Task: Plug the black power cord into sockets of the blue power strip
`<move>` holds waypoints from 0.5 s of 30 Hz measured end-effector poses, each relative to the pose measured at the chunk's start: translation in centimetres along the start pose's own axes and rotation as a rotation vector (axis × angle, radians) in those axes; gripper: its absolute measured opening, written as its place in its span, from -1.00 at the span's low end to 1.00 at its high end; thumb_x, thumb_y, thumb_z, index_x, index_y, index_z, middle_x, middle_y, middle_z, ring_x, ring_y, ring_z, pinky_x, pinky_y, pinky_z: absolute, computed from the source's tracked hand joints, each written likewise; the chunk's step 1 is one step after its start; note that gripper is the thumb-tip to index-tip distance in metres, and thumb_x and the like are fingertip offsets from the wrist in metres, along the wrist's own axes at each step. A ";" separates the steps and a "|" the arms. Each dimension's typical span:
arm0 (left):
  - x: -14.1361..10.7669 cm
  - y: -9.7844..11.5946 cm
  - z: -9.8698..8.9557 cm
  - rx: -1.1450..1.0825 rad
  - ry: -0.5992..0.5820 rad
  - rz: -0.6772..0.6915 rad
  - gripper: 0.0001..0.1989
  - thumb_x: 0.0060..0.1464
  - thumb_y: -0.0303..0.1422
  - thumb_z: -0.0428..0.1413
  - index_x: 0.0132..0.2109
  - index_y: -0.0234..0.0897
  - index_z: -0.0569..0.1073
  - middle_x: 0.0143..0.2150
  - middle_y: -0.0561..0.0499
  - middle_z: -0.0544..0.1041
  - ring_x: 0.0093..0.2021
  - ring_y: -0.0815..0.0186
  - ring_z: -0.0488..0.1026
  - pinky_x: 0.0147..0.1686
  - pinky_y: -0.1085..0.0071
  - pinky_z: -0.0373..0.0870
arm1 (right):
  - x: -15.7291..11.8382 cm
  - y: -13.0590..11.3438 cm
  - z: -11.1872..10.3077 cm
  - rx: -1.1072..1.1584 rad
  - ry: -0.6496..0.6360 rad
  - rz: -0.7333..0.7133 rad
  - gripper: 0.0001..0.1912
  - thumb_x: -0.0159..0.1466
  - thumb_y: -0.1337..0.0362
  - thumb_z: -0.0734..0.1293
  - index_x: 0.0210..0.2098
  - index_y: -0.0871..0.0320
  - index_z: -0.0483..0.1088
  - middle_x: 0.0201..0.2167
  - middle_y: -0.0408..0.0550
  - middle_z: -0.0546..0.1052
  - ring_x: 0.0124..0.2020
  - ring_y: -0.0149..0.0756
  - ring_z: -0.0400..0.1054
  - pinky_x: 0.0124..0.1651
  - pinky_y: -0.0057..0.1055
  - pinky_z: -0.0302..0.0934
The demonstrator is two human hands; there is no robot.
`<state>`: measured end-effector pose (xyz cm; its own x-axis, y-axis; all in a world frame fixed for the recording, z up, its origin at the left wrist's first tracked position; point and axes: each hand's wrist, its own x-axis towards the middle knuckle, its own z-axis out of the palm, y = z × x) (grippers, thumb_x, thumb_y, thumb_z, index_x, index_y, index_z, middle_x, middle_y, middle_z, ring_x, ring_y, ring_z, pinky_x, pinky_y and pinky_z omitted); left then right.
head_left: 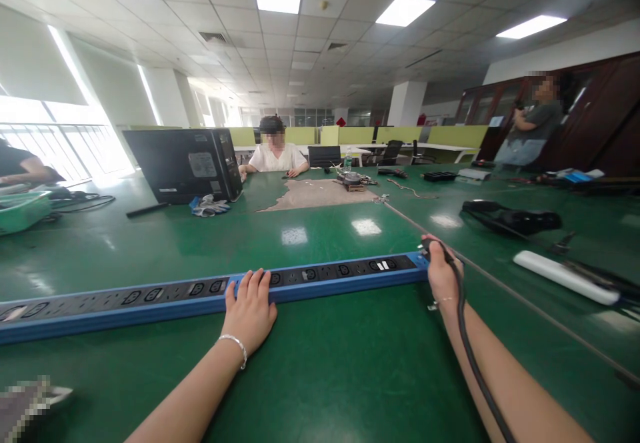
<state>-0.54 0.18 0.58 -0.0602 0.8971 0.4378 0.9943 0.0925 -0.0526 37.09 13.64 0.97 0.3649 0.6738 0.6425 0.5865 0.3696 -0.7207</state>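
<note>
A long blue power strip (295, 291) with a row of black sockets lies across the green table and runs out of view at the left. My left hand (250, 309) grips it near the middle, fingers over the top and thumb at the near side. At the strip's right end, my right hand (443, 273) is closed around a black plug (426, 248). The plug's metal prongs point left, above the strip's end. From it a thick black power cord (467, 343) hangs down along my right forearm. Part of the plug is hidden by my fingers.
A black computer case (185, 166) stands at the back left, with gloves (209, 207) before it. To the right lie a white bar (565, 276) and a black tool-like object (510, 218). One person (275, 149) sits opposite; another (535, 123) stands at the right.
</note>
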 end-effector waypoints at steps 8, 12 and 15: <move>0.0 0.0 0.1 0.001 -0.003 -0.001 -0.47 0.02 -0.37 -0.10 0.18 -0.34 0.20 0.21 -0.17 0.24 0.23 0.09 0.08 0.19 0.02 -0.19 | 0.8 2.1 -1.7 0.035 0.048 0.135 -0.52 0.21 -0.04 0.14 -0.14 0.15 0.46 -0.16 0.02 0.52 -0.07 -0.14 0.36 0.05 -0.16 0.16; 0.0 -0.1 0.2 0.006 0.002 0.006 -0.47 0.02 -0.36 -0.10 0.18 -0.35 0.21 0.21 -0.18 0.24 0.22 0.08 0.08 0.19 0.01 -0.17 | 1.3 3.0 -1.5 -0.018 -0.101 0.054 -0.52 0.19 -0.06 0.16 -0.08 0.10 0.41 -0.07 -0.01 0.48 -0.01 -0.16 0.32 0.10 -0.16 0.11; 0.0 -0.1 0.3 0.006 0.008 0.006 -0.46 0.01 -0.36 -0.09 0.18 -0.35 0.21 0.21 -0.18 0.25 0.22 0.08 0.09 0.18 0.00 -0.16 | 1.7 3.3 -1.2 -0.090 -0.197 0.019 -0.52 0.19 -0.04 0.15 -0.05 0.09 0.38 -0.01 0.00 0.44 0.06 -0.15 0.25 0.15 -0.14 0.05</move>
<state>-0.68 0.33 0.36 -0.0538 0.8940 0.4448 0.9941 0.0900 -0.0608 40.57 15.23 -0.03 0.2333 0.7953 0.5595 0.6460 0.3033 -0.7005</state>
